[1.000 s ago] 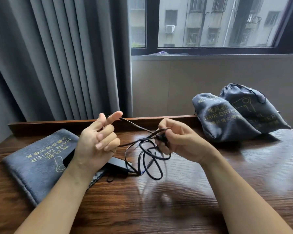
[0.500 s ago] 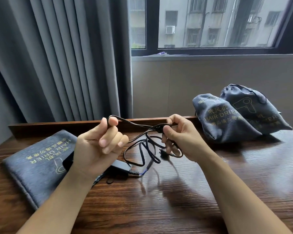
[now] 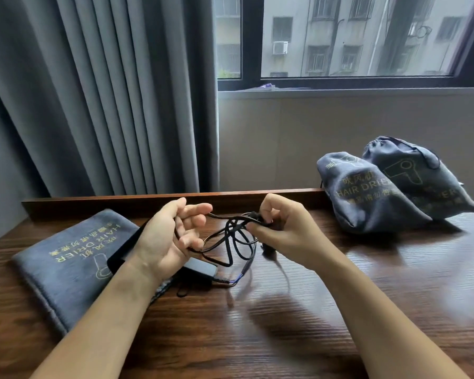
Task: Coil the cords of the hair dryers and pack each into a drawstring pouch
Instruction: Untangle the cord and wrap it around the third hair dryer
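A black hair dryer [image 3: 200, 268] lies on the wooden table [image 3: 257, 337], mostly hidden behind my left wrist. Its black cord [image 3: 231, 236] hangs in several loops between my hands. My left hand [image 3: 170, 236] is palm up with its fingers loosely spread, and a strand of cord runs across them. My right hand [image 3: 282, 231] pinches the gathered loops at their top, with the plug dangling just below it. A flat grey pouch [image 3: 66, 258] printed HAIR DRIER lies at the left under the dryer.
Two stuffed grey drawstring pouches [image 3: 364, 195] [image 3: 422, 181] stand at the back right of the table. A raised wooden ledge [image 3: 93, 205] runs along the table's far edge. Grey curtains [image 3: 101, 91] hang behind it, with a window to the right.
My left hand has turned palm up and loosened its fingers from a pinch on the cord. My right hand stays pinching the loops, which have gathered closer together.
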A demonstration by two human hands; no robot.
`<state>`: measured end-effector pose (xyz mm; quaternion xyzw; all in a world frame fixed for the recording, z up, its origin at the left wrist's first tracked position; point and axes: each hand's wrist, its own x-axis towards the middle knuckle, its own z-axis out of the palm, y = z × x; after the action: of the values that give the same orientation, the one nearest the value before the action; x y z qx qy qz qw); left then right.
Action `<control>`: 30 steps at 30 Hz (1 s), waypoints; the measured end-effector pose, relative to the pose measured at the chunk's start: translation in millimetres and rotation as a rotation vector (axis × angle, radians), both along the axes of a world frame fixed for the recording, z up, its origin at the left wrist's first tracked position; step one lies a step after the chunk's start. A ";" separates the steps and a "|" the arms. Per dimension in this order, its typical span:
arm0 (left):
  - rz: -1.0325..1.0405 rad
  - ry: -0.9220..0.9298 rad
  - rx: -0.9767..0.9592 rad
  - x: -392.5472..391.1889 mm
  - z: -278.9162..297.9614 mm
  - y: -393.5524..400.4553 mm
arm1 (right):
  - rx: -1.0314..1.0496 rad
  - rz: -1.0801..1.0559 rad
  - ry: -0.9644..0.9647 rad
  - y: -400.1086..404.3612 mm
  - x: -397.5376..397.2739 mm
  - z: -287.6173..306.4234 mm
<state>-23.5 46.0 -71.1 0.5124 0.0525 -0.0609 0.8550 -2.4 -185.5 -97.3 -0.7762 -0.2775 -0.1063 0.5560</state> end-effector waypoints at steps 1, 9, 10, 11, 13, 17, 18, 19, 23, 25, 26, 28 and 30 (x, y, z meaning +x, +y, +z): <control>0.009 -0.065 -0.029 -3.0 2.5 -1.9 | -0.053 -0.082 -0.098 0.8 0.8 -1.9; -0.123 -0.512 -0.100 -23.9 2.9 -7.5 | 0.065 -0.377 -0.274 -4.7 5.4 1.0; -0.119 -0.539 -0.101 -24.4 2.0 -7.4 | 0.045 -0.378 -0.277 -6.5 5.8 0.9; -0.111 -0.564 -0.099 -24.9 1.7 -7.2 | 0.008 -0.378 -0.290 -7.4 6.9 -0.2; -0.106 -0.606 -0.115 -24.8 1.3 -5.9 | -0.090 -0.406 -0.326 -8.4 10.2 -3.4; -0.112 -0.604 -0.115 -23.0 4.0 3.0 | -0.125 -0.541 -0.305 -9.5 14.4 -3.3; -0.112 -0.572 -0.059 -22.0 5.7 5.8 | -0.106 -0.538 -0.297 -10.5 14.3 -2.4; -0.108 -0.522 0.022 -20.9 8.0 8.8 | -0.083 -0.514 -0.286 -12.6 14.6 -2.6; 0.004 -0.193 0.396 -11.6 17.3 19.3 | -0.067 -0.361 -0.258 -18.5 15.6 -4.9; 0.130 -0.052 0.492 -6.3 20.2 23.3 | -0.096 -0.304 -0.293 -14.2 13.3 -5.5; 0.176 0.001 0.558 -3.2 17.9 26.5 | -0.114 -0.281 -0.314 -11.1 12.2 -5.6; 0.252 0.002 0.780 1.1 9.2 30.1 | -0.166 -0.245 -0.364 -5.2 10.2 -5.7; 0.388 -0.219 1.183 1.6 -1.8 28.8 | -0.221 -0.217 -0.428 -0.2 8.8 -6.2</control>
<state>-21.9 74.8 -72.9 0.8828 0.0813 0.1872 0.4231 6.4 -185.7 -103.5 -0.8173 -0.3137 -0.2962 0.3820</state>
